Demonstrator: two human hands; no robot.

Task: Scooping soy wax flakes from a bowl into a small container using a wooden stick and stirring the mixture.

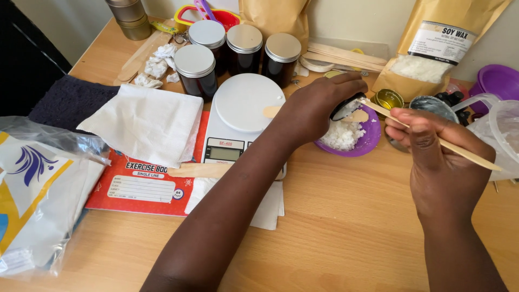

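My left hand reaches across the table and grips a small dark container, tilted over a purple bowl that holds white flakes. My right hand pinches a long wooden stick whose far tip touches the mouth of the tilted container. A white kitchen scale sits just left of the bowl, under my left forearm.
Several dark jars with silver lids stand behind the scale. A white cloth lies on a red notebook. A brown pouch of white flakes, a small gold tin, clear plastic containers and a plastic bag surround the workspace.
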